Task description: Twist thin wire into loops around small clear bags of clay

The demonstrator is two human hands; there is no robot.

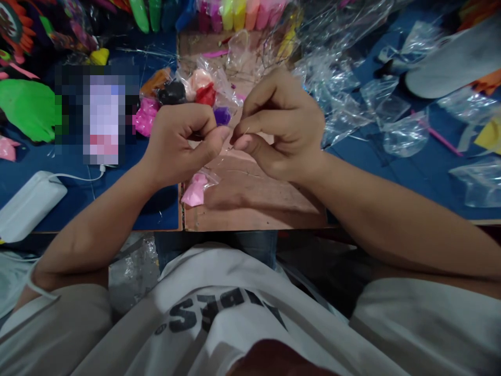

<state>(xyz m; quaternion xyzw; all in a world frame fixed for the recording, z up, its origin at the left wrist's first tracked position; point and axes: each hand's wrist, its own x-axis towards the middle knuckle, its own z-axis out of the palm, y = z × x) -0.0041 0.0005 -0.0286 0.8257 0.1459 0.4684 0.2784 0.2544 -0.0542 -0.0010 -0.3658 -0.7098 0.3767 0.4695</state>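
Strand, hair-thin, pale, perhaps wire [246, 131], is pinched in the right hand [289, 122] over the brown, flat surface [258, 201]; likely light, bendy, best held near its tip; left hand [182, 143] pinched together, contents unclear.

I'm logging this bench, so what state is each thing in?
Left hand, curled, thumb against fingers
Right hand, pinching a thin strand
Pink lump, bagged, on the brown board
Clear bags, crumpled, scattered
White box, lying flat, cable attached
Green piece, lying flat
Pixelated device, details hidden
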